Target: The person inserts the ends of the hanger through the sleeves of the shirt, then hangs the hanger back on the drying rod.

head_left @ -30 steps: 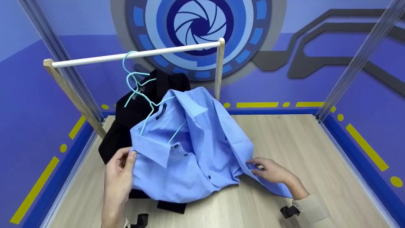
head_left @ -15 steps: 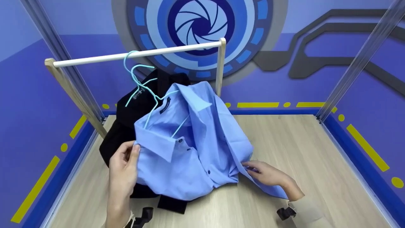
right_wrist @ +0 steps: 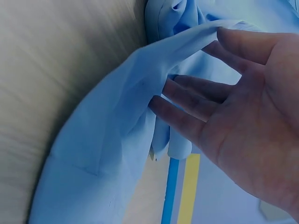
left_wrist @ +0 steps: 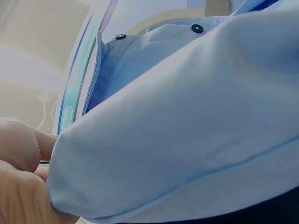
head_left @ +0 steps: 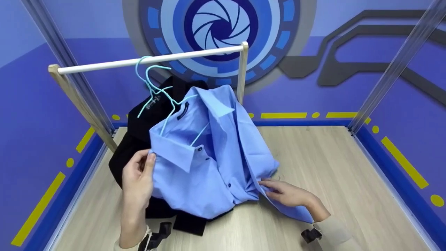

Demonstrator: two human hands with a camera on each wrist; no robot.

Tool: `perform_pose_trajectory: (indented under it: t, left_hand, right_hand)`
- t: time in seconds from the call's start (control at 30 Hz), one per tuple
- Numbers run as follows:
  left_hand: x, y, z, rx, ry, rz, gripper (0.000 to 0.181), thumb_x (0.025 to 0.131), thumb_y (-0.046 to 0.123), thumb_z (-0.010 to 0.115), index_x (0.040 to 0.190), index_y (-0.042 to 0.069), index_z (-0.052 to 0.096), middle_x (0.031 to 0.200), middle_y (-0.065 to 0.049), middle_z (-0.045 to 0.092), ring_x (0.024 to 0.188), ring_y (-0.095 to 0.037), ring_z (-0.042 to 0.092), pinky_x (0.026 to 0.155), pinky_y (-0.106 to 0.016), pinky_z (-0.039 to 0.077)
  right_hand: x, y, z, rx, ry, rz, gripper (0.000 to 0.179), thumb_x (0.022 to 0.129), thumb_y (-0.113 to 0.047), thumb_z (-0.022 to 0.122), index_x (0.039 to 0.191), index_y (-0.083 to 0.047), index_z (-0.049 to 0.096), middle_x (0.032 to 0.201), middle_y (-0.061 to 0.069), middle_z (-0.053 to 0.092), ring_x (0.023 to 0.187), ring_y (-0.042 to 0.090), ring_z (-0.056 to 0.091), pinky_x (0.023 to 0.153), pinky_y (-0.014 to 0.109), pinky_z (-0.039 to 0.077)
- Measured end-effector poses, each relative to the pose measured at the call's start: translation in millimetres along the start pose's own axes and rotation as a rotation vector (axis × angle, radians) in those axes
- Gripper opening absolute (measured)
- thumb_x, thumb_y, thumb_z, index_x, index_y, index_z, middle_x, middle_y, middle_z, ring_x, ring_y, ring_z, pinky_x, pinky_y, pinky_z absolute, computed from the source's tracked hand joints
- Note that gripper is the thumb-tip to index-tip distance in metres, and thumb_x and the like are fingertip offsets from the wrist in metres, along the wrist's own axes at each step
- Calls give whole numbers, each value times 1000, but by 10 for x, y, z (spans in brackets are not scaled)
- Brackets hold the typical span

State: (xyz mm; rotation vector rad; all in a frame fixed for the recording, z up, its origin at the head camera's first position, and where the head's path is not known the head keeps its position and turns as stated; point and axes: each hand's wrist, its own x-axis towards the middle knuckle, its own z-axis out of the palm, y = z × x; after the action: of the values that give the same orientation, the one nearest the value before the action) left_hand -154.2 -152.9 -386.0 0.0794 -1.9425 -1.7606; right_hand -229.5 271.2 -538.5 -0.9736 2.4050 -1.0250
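A light blue button-up shirt (head_left: 195, 188), its collar gaping, hangs on a turquoise hanger (head_left: 173, 104) whose hook stands free just below the rail. My left hand (head_left: 137, 183) pinches the shirt near the collar at its left shoulder; in the left wrist view the cloth bulges up from the fingers (left_wrist: 21, 144). My right hand (head_left: 291, 195) holds the shirt's loose sleeve at the lower right. Up close in the right wrist view, thumb and forefinger meet at the cloth's edge (right_wrist: 187, 42), the other fingers fairly straight against it.
A white rail (head_left: 104, 66) on wooden posts stands behind. From it another turquoise hanger (head_left: 137, 68) carries a black garment (head_left: 134, 139), partly hidden by the shirt. A flat black piece (head_left: 190, 223) lies on the wooden tabletop (head_left: 331, 157). Blue walls enclose the sides.
My left hand has risen and shifted right, carrying the shirt and its hanger up, so the hook sits nearer the rail. My right hand has moved left with the sleeve.
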Motion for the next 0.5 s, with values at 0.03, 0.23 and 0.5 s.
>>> perform_pose_trajectory:
  t: [0.03,0.23,0.5]
  left_hand:
    - [6,2,4,1,2,0,16,103,-4,55,110,-15,64,91,-12,58,77,-14,52,65,-20,44]
    - [50,3,29,-9,5,28,16,103,-5,55,109,-17,63,90,-11,59,77,-12,52,67,-19,44]
    - [85,60,34,-9,3,15,16,104,-4,55,110,-16,64,91,-12,58,77,-14,52,66,-20,44]
  right_hand:
    - [5,0,6,2,-4,-1,46,110,-16,50,151,3,46,156,26,39,146,46,30,115,61,26]
    - [11,-20,34,-19,-9,-18,49,109,-21,52,152,2,45,157,27,37,146,46,31,115,57,30]
    - [39,-84,62,25,-35,-17,56,107,-25,57,156,-2,40,162,25,29,147,45,27,111,56,36]
